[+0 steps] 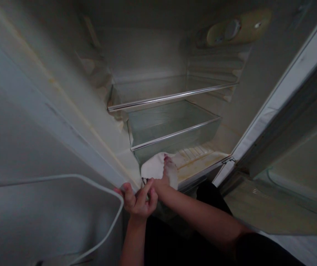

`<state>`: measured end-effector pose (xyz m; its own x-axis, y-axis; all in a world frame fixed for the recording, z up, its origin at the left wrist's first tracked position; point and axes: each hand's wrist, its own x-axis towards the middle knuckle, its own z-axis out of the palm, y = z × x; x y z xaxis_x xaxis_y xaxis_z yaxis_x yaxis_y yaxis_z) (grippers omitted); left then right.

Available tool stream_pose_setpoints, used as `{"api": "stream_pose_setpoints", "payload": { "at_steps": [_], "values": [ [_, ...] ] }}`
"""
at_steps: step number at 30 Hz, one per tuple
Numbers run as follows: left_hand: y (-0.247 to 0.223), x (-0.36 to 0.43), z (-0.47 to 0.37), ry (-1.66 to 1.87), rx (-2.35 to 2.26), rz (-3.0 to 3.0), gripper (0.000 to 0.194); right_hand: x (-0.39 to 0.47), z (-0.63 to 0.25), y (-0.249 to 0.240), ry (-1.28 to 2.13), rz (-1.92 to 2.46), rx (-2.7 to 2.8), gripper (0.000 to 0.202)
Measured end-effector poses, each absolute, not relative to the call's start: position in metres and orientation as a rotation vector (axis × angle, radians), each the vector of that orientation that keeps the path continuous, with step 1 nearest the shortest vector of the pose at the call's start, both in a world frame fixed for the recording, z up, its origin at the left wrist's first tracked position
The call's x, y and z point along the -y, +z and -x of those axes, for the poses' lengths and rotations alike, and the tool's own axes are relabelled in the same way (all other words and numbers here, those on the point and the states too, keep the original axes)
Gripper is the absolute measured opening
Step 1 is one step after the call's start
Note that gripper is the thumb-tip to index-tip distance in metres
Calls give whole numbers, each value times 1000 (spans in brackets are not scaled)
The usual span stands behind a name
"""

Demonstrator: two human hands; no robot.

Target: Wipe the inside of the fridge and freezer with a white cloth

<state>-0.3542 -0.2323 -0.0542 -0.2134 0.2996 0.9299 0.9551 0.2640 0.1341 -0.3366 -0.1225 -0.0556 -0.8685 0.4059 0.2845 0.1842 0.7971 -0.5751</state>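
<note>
Seen in head view: right hand (pixel 169 172) on white cloth (pixel 153 166), at front left of refrigerator floor (pixel 195 162); fingers blurred, grip impossible to tell. Left hand (pixel 141 202) loosely spread, contact with wall edge (pixel 114 162) unclear. Door (pixel 310 159) cut off at right. Any marks on dial housing (pixel 249 27) too blurred to read.

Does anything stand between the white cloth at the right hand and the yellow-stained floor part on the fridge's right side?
Nothing visible does: the white cloth at the right hand lies beside the stained fridge floor. The left hand is off to the left, out of that path.
</note>
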Motion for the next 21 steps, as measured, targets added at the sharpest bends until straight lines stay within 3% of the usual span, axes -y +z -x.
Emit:
{"api": "stream_pose_setpoints", "payload": {
  "at_steps": [2,4,8,12,17,21],
  "values": [
    [-54,231,356,-984,1657,1172,57,122,315,-52,512,345,2673,55],
    [-55,230,358,-953,1643,1156,60,115,293,-48,388,220,2718,65],
    [-56,231,362,-900,1624,1132,64,76,255,-41,390,229,2750,52],
    [-54,234,363,-855,1626,1129,66,3,215,-39,266,648,2714,51],
    [-61,239,369,-813,1667,1082,43,-87,161,-47,13,1117,2645,55],
    [-74,243,376,-806,1699,1040,34,-102,154,-53,-122,1216,2605,61]
  ]
}}
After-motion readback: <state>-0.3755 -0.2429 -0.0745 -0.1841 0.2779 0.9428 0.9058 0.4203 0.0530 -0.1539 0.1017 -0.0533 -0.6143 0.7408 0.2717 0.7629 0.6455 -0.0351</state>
